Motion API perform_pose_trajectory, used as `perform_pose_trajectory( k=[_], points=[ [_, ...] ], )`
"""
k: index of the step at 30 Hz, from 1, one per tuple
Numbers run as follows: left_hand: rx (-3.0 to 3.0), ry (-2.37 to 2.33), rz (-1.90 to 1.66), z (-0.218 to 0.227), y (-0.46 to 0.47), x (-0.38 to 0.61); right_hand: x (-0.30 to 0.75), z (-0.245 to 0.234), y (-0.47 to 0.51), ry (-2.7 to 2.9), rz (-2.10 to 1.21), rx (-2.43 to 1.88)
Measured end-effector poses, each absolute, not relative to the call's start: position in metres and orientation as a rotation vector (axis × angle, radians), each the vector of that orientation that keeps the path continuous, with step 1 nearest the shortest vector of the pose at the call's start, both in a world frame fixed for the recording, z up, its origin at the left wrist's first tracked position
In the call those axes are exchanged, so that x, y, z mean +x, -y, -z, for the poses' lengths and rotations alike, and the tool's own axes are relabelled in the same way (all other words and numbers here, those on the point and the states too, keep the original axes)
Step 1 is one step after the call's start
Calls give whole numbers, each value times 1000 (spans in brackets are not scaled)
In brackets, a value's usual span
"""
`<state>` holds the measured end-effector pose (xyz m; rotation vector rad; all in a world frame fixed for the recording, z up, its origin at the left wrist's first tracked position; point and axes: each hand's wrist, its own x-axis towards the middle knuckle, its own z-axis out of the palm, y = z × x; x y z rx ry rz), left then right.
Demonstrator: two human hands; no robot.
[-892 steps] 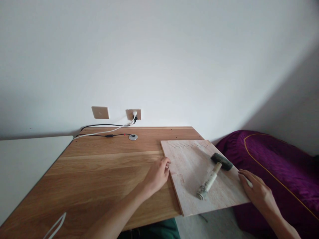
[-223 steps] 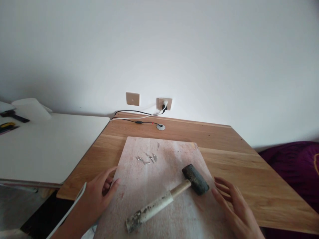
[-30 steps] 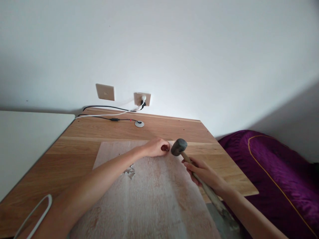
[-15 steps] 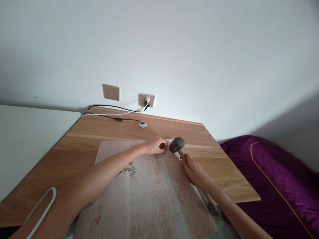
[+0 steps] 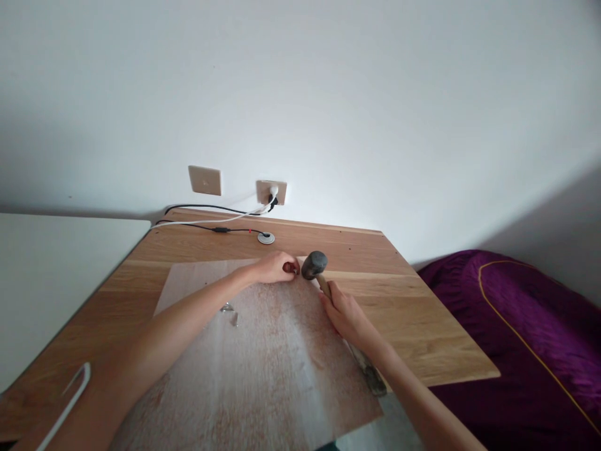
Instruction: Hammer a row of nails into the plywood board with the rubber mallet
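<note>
Near the far edge of a pale wooden board (image 5: 263,369) on the brown desk (image 5: 422,338), the left hand (image 5: 273,268) pinches a tiny shiny piece (image 5: 296,272), seemingly steadying it. The right hand (image 5: 346,314) clasps a dark-headed, wooden-handled mallet (image 5: 314,265) high, probably for control; silvery metal bits (image 5: 235,319) lie nearby.

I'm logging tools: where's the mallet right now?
In the head view, the mallet is right of centre, held in the right hand, just right of the left hand.
</note>
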<state>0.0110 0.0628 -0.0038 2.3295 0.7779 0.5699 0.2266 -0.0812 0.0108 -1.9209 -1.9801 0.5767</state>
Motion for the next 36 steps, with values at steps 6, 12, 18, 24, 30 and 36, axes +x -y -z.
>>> perform_pose_trajectory(
  k=[6,12,18,24,30,36],
  points=[
    [2310,-757,-549,7,-63,11,225,-11,87,1983,-482,-1865],
    [2240,-785,-570,5,-61,10,224,-11,87,1946,-504,-1859],
    [2250,-797,-581,7,-60,12,226,-22,84,1842,-777,-1847],
    [2294,-788,-584,11,-61,12,229,-33,78,1748,-979,-1838],
    [2275,-774,-576,12,-63,11,221,-48,88,1594,-908,-1664],
    [2247,-691,-625,14,-62,11,211,-53,95,1741,-890,-1763]
  ],
)
